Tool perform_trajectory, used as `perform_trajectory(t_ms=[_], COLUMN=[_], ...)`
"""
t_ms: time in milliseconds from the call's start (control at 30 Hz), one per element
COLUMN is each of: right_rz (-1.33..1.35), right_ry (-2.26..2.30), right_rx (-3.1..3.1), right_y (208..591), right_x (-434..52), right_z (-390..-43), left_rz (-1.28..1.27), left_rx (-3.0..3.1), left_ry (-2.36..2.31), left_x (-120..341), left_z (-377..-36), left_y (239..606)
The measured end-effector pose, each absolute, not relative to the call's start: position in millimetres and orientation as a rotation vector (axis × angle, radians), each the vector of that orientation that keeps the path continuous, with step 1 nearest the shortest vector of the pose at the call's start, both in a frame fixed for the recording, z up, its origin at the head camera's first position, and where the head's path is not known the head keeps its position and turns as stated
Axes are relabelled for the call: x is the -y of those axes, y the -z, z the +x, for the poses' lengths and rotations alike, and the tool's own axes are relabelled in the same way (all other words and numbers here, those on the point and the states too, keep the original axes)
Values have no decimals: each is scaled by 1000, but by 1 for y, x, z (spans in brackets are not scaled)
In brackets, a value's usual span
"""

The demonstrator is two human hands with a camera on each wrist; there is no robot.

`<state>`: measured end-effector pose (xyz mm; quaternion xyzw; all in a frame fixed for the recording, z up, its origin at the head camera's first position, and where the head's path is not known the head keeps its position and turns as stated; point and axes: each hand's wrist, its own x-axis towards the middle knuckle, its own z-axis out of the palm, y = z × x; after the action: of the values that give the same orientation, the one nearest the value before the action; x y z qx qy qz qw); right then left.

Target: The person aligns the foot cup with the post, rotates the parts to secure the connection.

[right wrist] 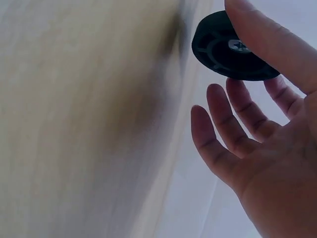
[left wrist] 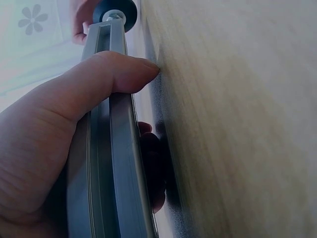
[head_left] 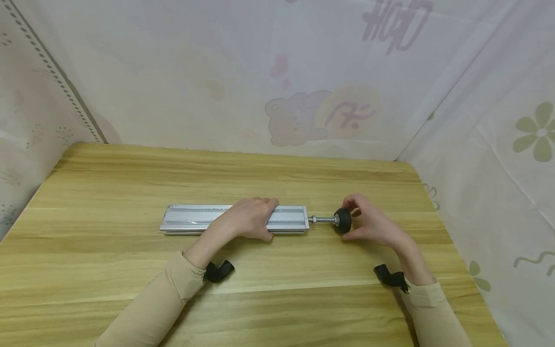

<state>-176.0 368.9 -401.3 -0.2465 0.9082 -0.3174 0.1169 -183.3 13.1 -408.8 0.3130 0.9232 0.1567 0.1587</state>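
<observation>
A silver aluminium profile (head_left: 288,216) lies lengthwise across the wooden table in the head view. My left hand (head_left: 249,218) grips it from above, the thumb (left wrist: 121,72) over its near side and the fingers curling round the far side. From its right end a threaded rod (head_left: 324,220) with a nut (head_left: 314,219) leads to a round black levelling foot (head_left: 343,221). Around that foot's rim my right hand (head_left: 374,225) holds thumb and fingers. The right wrist view shows the foot's ribbed underside with a cross-shaped metal centre, partly covered by the thumb (right wrist: 270,39).
The wooden table (head_left: 277,308) spreads out under both forearms. Printed cloth (head_left: 217,72) hangs behind it and on both sides. Black curved pieces (head_left: 220,271) sit at the wrists beside beige sleeves (head_left: 149,303).
</observation>
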Motion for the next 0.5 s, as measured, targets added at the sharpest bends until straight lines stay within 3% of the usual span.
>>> perform_trajectory(t_ms=[500], right_rz=[-707], right_ry=[912], right_rx=[-2568], right_y=[397], right_x=[-380], right_z=[-176], left_rz=[911], left_rx=[-2642], left_ry=[-441], left_x=[-13], left_z=[-183], left_y=[408])
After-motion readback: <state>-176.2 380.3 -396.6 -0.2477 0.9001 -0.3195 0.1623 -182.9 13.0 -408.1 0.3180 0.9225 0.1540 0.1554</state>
